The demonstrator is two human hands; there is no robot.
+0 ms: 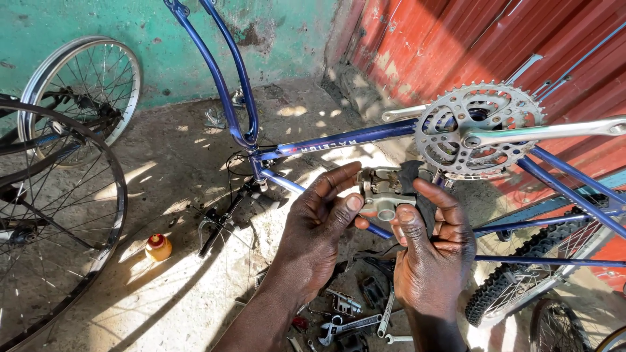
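Below the toothed steel chainring (pixel 479 127) of an upturned blue bicycle frame (pixel 339 138), both hands meet on a small grey metal pedal (pixel 385 192). Left hand (pixel 319 225) pinches its near end, thumb and fingers closed on it; right hand (pixel 433 251) clamps the other side, thumb on a round socket. Pedal's long axis runs roughly left to right, though partly hidden. Silver crank arm (pixel 548 130) points right. Spanners (pixel 355 324) lie scattered on rough concrete; spoked wheels (pixel 62 195) and a yellow bottle (pixel 158 247) stand left.

Single head view — close, downward over the hands (pixel 385 244).
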